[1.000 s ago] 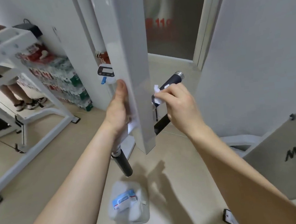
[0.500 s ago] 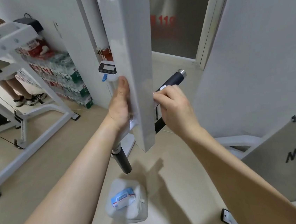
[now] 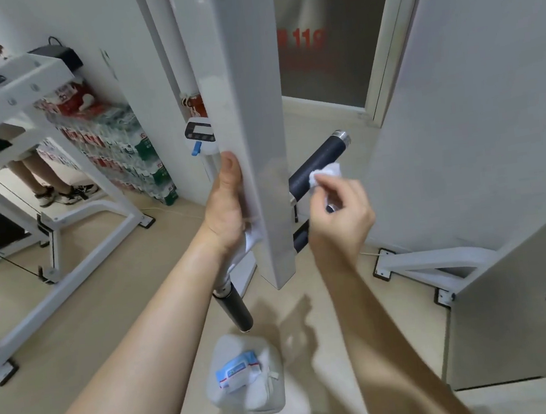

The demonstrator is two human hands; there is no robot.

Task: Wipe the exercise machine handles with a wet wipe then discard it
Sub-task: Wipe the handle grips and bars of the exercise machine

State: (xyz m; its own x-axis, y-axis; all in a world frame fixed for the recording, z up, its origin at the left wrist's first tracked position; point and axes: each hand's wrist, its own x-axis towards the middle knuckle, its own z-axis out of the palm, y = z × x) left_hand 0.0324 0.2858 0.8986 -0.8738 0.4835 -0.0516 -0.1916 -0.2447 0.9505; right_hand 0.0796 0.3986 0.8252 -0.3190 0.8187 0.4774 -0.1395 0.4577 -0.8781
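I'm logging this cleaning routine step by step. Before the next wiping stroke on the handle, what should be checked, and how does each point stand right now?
1. Wet wipe held in the right hand: ok, pinched in the fingertips.
2. Wipe touching the right handle: ok, it sits against the dark sleeve near its inner end.
3. Machine steadied: ok, the left hand rests on the white upright post.
4. Outer end of the right handle free to wipe: ok, nothing covers it up to the metal cap.
5. Lower handle already wiped: cannot tell.
6. Place to discard the wipe: cannot tell; only a wipes pack lies below, no bin in view.
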